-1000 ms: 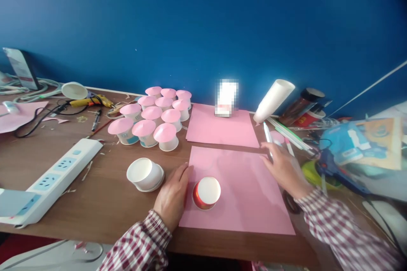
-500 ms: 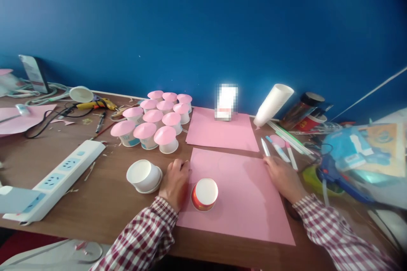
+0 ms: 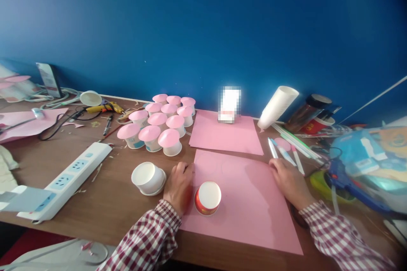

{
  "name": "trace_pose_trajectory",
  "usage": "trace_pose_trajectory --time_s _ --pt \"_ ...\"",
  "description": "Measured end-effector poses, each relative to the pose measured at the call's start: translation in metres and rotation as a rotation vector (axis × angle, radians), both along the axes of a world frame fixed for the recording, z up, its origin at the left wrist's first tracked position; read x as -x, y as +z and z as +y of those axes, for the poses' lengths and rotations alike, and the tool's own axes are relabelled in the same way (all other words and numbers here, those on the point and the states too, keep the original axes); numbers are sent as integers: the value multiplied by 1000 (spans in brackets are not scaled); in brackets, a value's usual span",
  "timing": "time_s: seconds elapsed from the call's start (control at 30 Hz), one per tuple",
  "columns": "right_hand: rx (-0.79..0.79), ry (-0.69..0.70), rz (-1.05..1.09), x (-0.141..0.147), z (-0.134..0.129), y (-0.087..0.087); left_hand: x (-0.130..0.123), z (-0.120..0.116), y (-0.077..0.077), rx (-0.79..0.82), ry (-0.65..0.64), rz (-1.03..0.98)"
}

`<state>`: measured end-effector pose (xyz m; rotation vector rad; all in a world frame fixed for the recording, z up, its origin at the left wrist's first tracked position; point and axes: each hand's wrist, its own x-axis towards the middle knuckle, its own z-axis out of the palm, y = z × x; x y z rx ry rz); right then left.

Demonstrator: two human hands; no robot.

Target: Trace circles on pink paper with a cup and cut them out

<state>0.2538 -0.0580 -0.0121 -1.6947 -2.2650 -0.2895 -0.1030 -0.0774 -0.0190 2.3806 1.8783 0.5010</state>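
A large pink sheet (image 3: pixel 248 203) lies on the brown table, and an upside-down red cup (image 3: pixel 208 197) with a white base stands on its left part. My left hand (image 3: pixel 179 186) rests palm down at the sheet's left edge, fingers slightly apart and bent, between the red cup and some white cups (image 3: pixel 148 178). At the sheet's upper right edge, my right hand (image 3: pixel 289 180) is closed on a white pen (image 3: pixel 272 148), whose tip points away from me. Beyond my left hand, several white cups wear pink paper cones (image 3: pixel 169 138).
More pink paper (image 3: pixel 225 135) lies behind, with a blurred upright object on it. A power strip (image 3: pixel 68 180) and yellow glue gun (image 3: pixel 111 108) are left. To the right are stacked cups (image 3: pixel 278 108), pens (image 3: pixel 286 155) and a blue glue gun (image 3: pixel 356 186).
The view has shifted slightly, so the table's contents appear a little lower and farther right. The white pen's tip has turned slightly towards the neighbouring blue pen. My left hand stays beside the red cup.
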Motion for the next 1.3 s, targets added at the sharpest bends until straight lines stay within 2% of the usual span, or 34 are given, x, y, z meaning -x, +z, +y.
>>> trace_pose_trajectory --time_s 0.17,0.43,0.67,0.87,0.93,1.1,1.3 --pt "10 -25 -12 1 0 0 -2 3 2 11 27 -72" --pt "39 -54 26 0 3 10 -7 5 7 90 101 -182" --pt "20 -40 32 4 11 14 -7 6 8 54 110 -237" --pt "17 -59 23 5 17 20 0 -25 16 -87 27 -456" --pt "9 -67 18 4 19 21 2 -38 16 -77 -11 -482" --pt "17 -60 40 3 22 20 4 -56 12 -65 -94 -429" --pt "21 -78 21 4 26 20 2 -61 12 -105 -86 -369"
